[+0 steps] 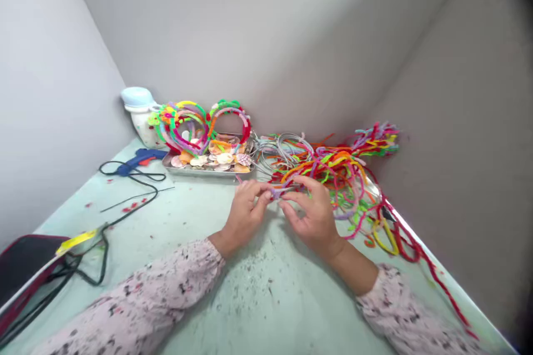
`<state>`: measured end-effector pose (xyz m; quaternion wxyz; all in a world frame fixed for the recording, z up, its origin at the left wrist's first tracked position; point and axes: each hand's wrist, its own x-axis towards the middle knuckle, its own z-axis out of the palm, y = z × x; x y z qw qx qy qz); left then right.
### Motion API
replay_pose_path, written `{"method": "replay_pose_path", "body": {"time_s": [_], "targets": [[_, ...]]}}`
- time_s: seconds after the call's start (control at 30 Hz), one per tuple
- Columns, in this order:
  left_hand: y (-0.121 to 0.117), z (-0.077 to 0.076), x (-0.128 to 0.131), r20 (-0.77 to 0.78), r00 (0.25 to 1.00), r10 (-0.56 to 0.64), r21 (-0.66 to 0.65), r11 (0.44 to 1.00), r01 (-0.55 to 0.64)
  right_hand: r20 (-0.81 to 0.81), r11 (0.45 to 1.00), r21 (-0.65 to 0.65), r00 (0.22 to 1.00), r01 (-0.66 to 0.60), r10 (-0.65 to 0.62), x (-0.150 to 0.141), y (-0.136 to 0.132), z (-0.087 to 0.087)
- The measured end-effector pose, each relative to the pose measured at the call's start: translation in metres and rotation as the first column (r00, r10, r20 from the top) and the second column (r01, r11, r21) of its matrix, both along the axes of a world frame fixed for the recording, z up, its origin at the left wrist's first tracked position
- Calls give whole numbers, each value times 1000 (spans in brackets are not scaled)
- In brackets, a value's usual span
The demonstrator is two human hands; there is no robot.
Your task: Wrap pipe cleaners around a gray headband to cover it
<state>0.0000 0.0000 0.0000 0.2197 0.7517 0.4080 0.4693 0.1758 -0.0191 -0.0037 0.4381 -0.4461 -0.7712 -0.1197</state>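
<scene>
Between my hands, above the middle of the table, is a short purple pipe cleaner (275, 193), with what looks like thin wire running along it. My left hand (247, 205) pinches it between thumb and fingers. On the other side, my right hand (314, 216) has its thumb and a fingertip at the purple end, index finger raised over it. Just behind the fingers lies a tangled heap of coloured pipe cleaners (341, 163), with grey wire hoops (287, 150) at its left side.
A metal tray (208, 172) of shells stands at the back, with pipe-cleaner-wrapped headbands (229, 105) on it. Left of it are a white jar with a blue lid (139, 111) and a blue glue gun (139, 161) with a black cord. Walls enclose the pale green table (250, 299).
</scene>
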Motion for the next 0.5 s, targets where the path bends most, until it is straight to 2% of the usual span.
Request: {"method": "replay_pose_path", "body": {"time_s": [0.17,0.5], "targets": [[0,0,-1,5,1000,14,22,1000,-14,104,998,-60,994,-35,41,-4,2,1],[1,1,0,-10,996,94,43,995,-93,-54,960,-117,967,-253,248,1,-6,12]]}}
